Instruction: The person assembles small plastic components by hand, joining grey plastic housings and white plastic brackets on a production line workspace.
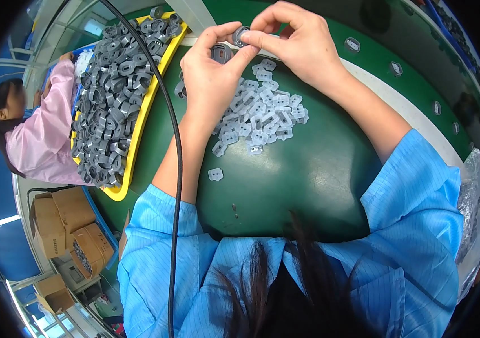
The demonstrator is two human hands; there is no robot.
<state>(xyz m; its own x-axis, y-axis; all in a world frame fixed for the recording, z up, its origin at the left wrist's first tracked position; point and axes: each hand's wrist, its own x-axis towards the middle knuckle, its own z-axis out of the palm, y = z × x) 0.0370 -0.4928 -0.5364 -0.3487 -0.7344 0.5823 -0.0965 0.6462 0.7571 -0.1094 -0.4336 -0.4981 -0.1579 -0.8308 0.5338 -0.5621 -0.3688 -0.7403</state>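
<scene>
My left hand (213, 67) and my right hand (296, 39) meet above the green work surface (307, 174), both pinching one small grey ring-shaped part (241, 35) between thumbs and forefingers. Just below them lies a heap of small pale translucent inserts (259, 115); one stray insert (215, 174) sits apart, nearer to me. Another grey part (221, 53) lies under my left palm. My sleeves are light blue.
A yellow tray (133, 147) piled with grey ring-shaped parts stands at the left. A black cable (178, 169) runs down across it. A person in pink sits at the far left. Cardboard boxes (62, 217) stand lower left. A crinkled plastic bag (472, 203) is at the right.
</scene>
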